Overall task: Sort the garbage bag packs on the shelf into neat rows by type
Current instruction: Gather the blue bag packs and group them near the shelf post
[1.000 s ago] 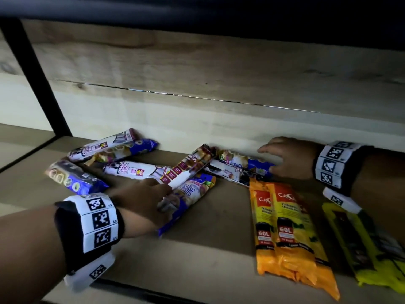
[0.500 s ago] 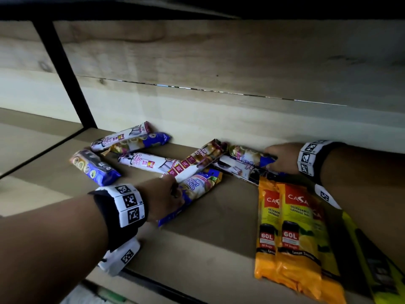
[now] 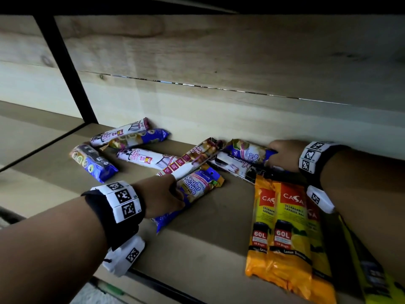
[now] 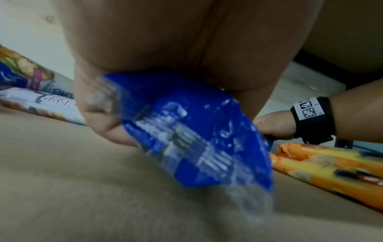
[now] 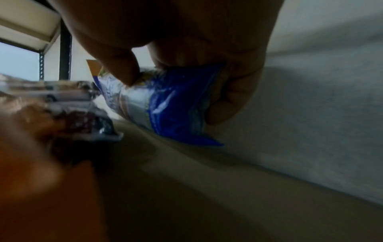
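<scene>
Starting at the far left of the wooden shelf [image 3: 210,244], I see a blue pack [image 3: 93,162] lying alone at a slant, and just behind it, close to the back wall, a white drawstring pack [image 3: 119,132] resting against another blue-ended pack [image 3: 140,138]. Next comes a second white drawstring pack [image 3: 144,159] flat on the board, its right end tucked under a long drawstring pack with maroon labels [image 3: 188,159] that runs diagonally toward the back. My left hand [image 3: 161,197] comes in from the lower left, fingers curled round the near part of the blue Singlet Handle pack [image 3: 198,189]; from the left wrist camera I can see its blue end [image 4: 194,131] gripped between thumb and fingers and raised off the shelf. Further right, a black-and-white pack [image 3: 238,167] lies under a blue and white pack [image 3: 249,151] near the back wall, and my right hand [image 3: 282,155] pinches that upper pack by its blue end; the right wrist view shows thumb and fingers closed on the crinkled blue plastic [image 5: 176,104], that end lifted. In front of that hand, three orange Casa 60L packs [image 3: 287,235] sit side by side, overlapping, lengthwise toward the shelf's front edge, and at the far right a yellow pack [image 3: 372,275] lies partly hidden under my right forearm
</scene>
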